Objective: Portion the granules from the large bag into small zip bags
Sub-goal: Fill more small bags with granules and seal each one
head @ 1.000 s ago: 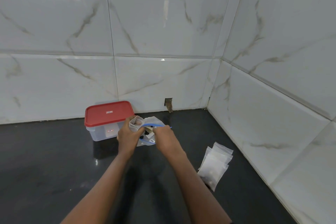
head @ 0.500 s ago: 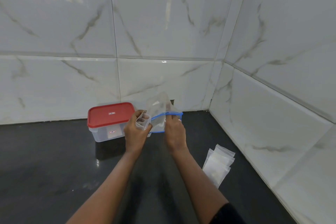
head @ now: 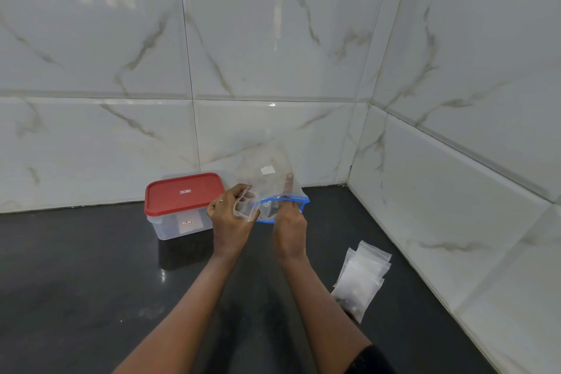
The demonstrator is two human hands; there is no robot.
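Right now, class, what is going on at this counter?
A person holds a large clear bag with a blue zip rim up over the dark counter. The right hand grips the rim, with one finger inside the bag. The left hand grips a small clear plastic item at the bag's mouth. A pile of small bags lies to the right, and a red-lidded box stands at the back left.
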